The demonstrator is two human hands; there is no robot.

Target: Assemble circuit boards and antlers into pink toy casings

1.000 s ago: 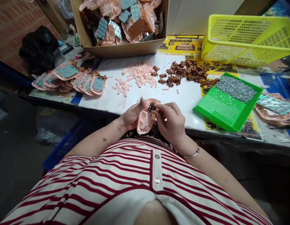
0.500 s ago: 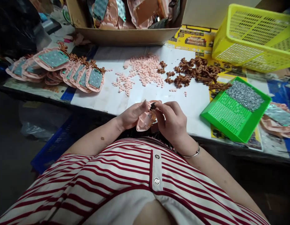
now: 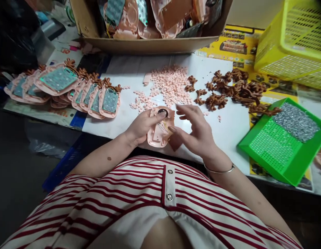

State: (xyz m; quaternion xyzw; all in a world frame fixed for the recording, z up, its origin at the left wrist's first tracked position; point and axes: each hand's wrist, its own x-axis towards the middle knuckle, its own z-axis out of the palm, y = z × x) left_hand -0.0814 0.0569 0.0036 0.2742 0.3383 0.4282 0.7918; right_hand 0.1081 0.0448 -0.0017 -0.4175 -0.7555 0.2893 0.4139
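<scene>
My left hand (image 3: pixel 141 128) grips a pink plastic casing (image 3: pixel 156 136) by its left side, inner face up. The thumb presses on a round black speaker-like part (image 3: pixel 162 113) near the casing's top. Thin wires run inside the shell. My right hand (image 3: pixel 198 133) is at the casing's right side with fingers and thumb apart. Below its thumb a brown board (image 3: pixel 176 142) hangs at the casing's edge; whether the thumb touches it I cannot tell. Beyond the hands lie a heap of small pink plastic rings (image 3: pixel 173 83) and a pile of brown antler-shaped pieces (image 3: pixel 235 86).
Pink casings with grey-green boards (image 3: pixel 109 102) lie stacked at left. A cardboard box (image 3: pixel 150 45) of similar parts stands at the back. At right are a green basket (image 3: pixel 269 148) with small silvery screws (image 3: pixel 296 121) and a yellow basket (image 3: pixel 287 58).
The casing has turned to show more of its inside, and the black part now sits under my left thumb. My right hand has let go of that part and opened, moving right.
</scene>
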